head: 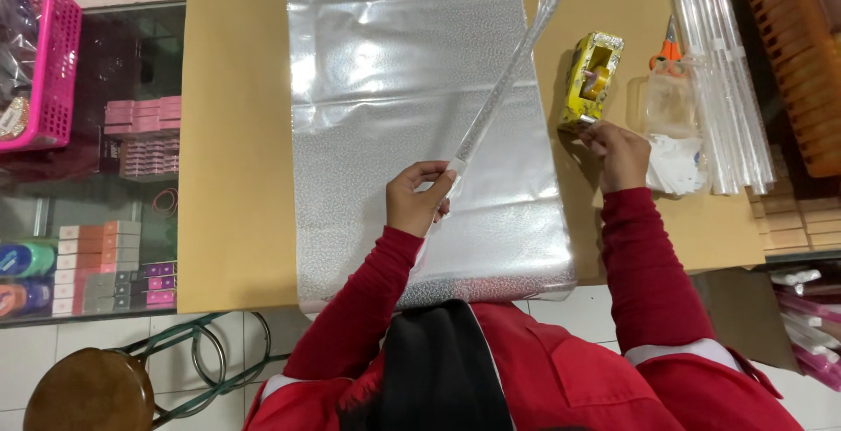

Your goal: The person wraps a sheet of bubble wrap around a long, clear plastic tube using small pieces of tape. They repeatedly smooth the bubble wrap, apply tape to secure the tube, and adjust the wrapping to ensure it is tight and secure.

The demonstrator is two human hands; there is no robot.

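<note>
Already one thin roll of plastic wrap (506,81) is made; the left hand (416,199) holds its lower end with fingers closed around it, the roll slanting up over the silver sheet (412,89) that lies flat on the tabletop (236,133). The right hand (620,152) reaches the yellow tape dispenser (592,78), fingers pinched narrow at its front edge, perhaps on tape; the roll seems not yet taped. Beside it lie orange scissors (668,52), finished rolls (723,72) and a small bag (673,111). Nothing blocks the hands.
</note>
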